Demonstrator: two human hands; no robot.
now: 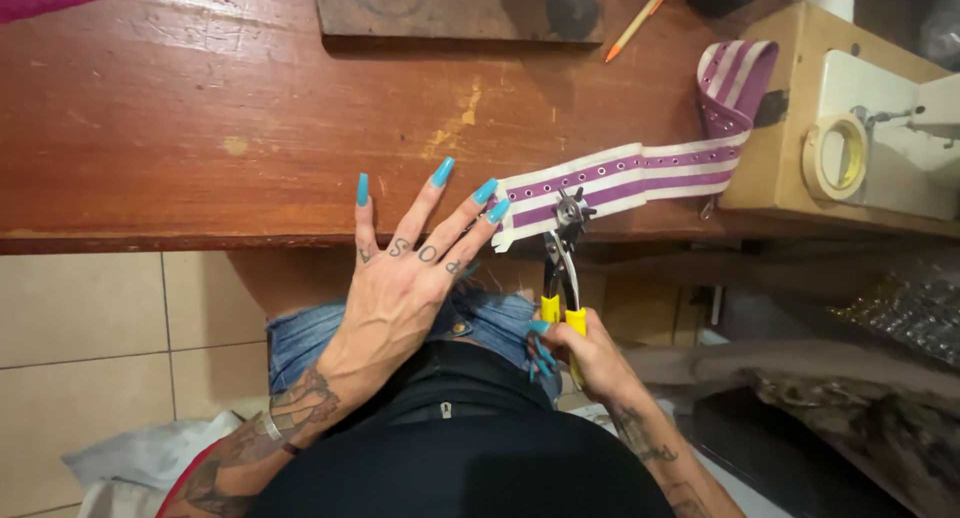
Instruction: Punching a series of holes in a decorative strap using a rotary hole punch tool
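The strap (620, 183) lies on the wooden table (200, 128), near its front edge. It is a flat band of fabric with white and purple stripes along its length. Two purple stripes run between white ones, and each purple stripe has a row of small metal eyelets. The near end of the strap is cut straight and hangs a little over the table edge. The far end goes up to the right and folds over itself in a loop, just beside the beige base of a sewing machine (860, 118).

The left hand (405, 278) is open, with fingers spread wide. Two of its long blue nails touch the cut end of the strap; the other fingers point over the table, left of the strap. The fingers have small tattoos.

The right hand (585, 353) is below the strap, in front of the table edge. It is closed around the yellow handles of a punch plier (562, 258) and squeezes them together. The metal head of the plier, with its little star-shaped wheel, sits on the lower part of the strap, close to the cut end.

Further from the strap, at the back of the table, lie a dark board (450, 8) and an orange pencil (640, 20). A roll of tape (835, 158) sits on the machine base, right of the strap.
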